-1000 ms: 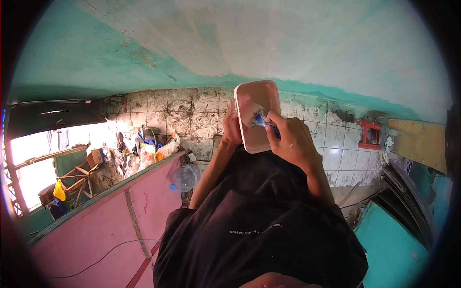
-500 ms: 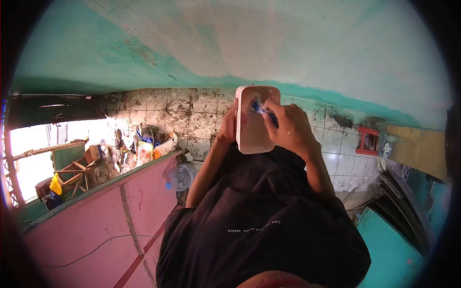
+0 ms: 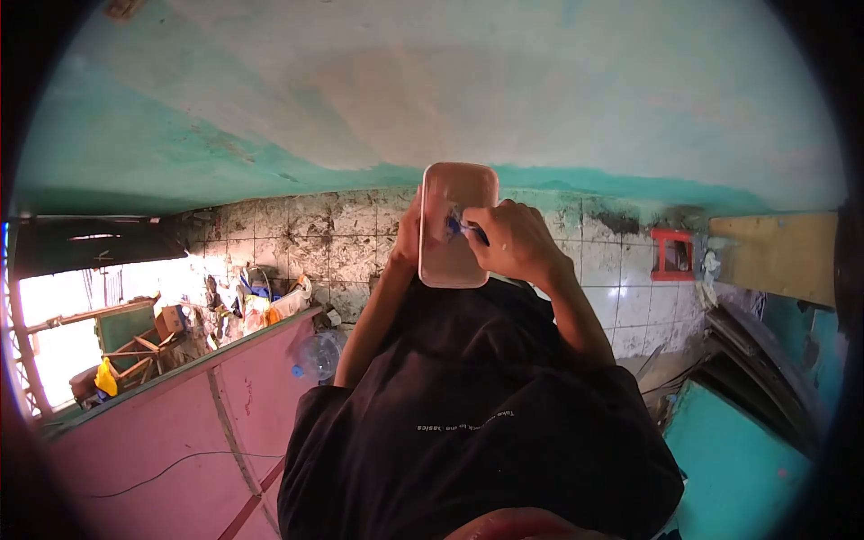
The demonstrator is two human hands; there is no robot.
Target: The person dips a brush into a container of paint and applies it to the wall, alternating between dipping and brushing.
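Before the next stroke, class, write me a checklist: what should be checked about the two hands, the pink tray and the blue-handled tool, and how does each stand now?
1. Left hand grips the pink tray by its side edge: ok.
2. Right hand is closed around the blue-handled tool: ok.
3. Tool's working end sits inside the tray, against its face: ok.
4. Enough material left in the tray: cannot tell, the hand and blur hide it.
5. Tray held level: not ok, its open face tips toward the person.
6. Teal wall ahead, nothing between it and the tray: ok.
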